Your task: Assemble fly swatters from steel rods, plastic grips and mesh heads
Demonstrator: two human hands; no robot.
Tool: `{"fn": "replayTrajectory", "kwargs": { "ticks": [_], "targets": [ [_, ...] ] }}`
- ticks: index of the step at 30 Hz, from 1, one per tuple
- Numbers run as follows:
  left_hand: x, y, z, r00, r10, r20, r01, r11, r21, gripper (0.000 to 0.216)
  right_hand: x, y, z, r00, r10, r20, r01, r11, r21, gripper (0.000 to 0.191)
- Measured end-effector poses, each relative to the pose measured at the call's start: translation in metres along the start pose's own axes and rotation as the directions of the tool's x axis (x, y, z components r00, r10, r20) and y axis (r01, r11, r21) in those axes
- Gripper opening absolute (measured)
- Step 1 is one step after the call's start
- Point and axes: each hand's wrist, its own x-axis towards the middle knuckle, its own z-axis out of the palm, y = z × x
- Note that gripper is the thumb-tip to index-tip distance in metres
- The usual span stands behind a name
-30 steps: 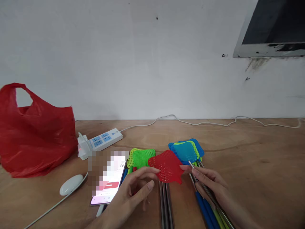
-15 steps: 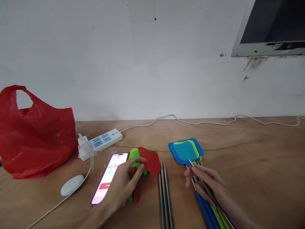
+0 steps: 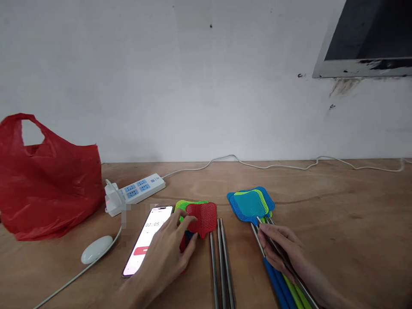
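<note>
My left hand [image 3: 167, 251] reaches over a small pile of fly swatter parts, thumb and fingers apart, fingertips at the edge of a red fly swatter head [image 3: 204, 216]. Beneath that lies a green swatter head [image 3: 185, 205]; other red and dark blue pieces are mostly covered by the hand. My right hand [image 3: 285, 249] holds a thin metal rod [image 3: 279, 249] slanting down toward the lower right. Under and beside it lie fly swatters with blue heads [image 3: 249, 204], a yellow-green one among them, and blue handles [image 3: 273, 277] and green handles [image 3: 298, 296]. Several metal rods [image 3: 222, 262] rest between my hands.
A phone [image 3: 141, 253] with a running timer lies left of the pile. Behind it are a power strip [image 3: 144, 189] with a plugged-in charger, a white mouse-shaped object [image 3: 96, 249] and a red plastic bag [image 3: 54, 189]. A white cable [image 3: 273, 165] runs along the wall.
The red swatter head has turned and now lies flatter; my left fingers have loosened from it. The leftmost metal rod has shifted left at its tip. My right fingers have closed more around the rod.
</note>
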Motion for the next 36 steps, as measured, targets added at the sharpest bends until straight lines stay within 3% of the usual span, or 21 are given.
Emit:
{"fn": "replayTrajectory", "kwargs": {
  "ticks": [3, 8, 16, 24, 29, 36],
  "targets": [
    [-0.002, 0.008, -0.005, 0.981, 0.178, 0.072, -0.170, 0.980, -0.103, 0.020, -0.002, 0.000, -0.001, 1.000, 0.007, -0.020, -0.007, 1.000, 0.004, 0.054],
    [-0.004, 0.012, -0.007, 0.950, 0.277, 0.147, -0.250, 0.952, -0.178, 0.024, -0.003, 0.000, -0.003, 1.000, 0.002, -0.028, -0.002, 1.000, -0.013, 0.053],
    [-0.005, 0.017, -0.010, 0.940, 0.313, 0.137, -0.275, 0.931, -0.239, 0.029, -0.002, -0.004, 0.000, 0.999, 0.002, -0.033, -0.003, 1.000, -0.028, 0.053],
    [-0.004, 0.026, -0.021, 0.865, 0.430, 0.259, -0.331, 0.876, -0.350, 0.033, -0.003, -0.001, -0.002, 0.999, -0.008, -0.040, 0.007, 1.000, -0.026, 0.053],
    [-0.004, 0.027, -0.020, 0.864, 0.415, 0.284, -0.317, 0.888, -0.333, 0.037, 0.000, -0.001, -0.001, 1.000, -0.001, -0.001, 0.001, 0.998, -0.065, 0.057],
    [-0.007, 0.029, -0.015, 0.866, 0.385, 0.320, -0.312, 0.915, -0.256, 0.045, -0.005, -0.013, 0.004, 0.998, 0.001, -0.055, -0.006, 0.996, -0.094, 0.057]
  ]
}}
